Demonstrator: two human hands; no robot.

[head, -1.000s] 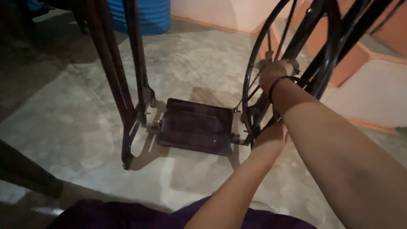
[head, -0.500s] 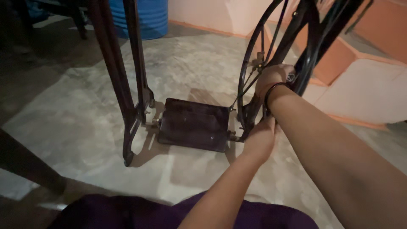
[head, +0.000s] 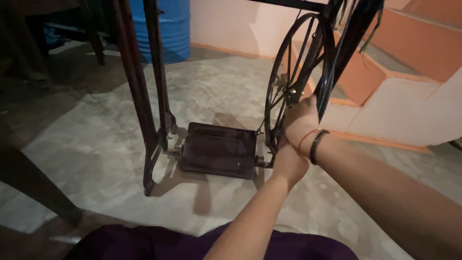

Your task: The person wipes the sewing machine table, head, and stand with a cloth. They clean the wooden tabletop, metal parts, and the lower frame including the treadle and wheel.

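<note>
Black iron, the treadle wheel (head: 293,82) stands at the right edge of the stand, beside the pedal (head: 219,149). The right hand (head: 301,120) is closed on its lower rim; the left hand (head: 288,161), beneath, seems to grip the frame, though dimness hides it.

Black metal wheel (head: 293,82) (glossy rim), dark treadle (head: 219,149), rough concrete floor (head: 96,139).

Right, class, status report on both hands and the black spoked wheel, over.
Right hand on the black spoked metal wheel, grip unclear. Left hand low at the wheel's rim, beneath the right wrist. Dark flat metal treadle alongside, untouched.
</note>
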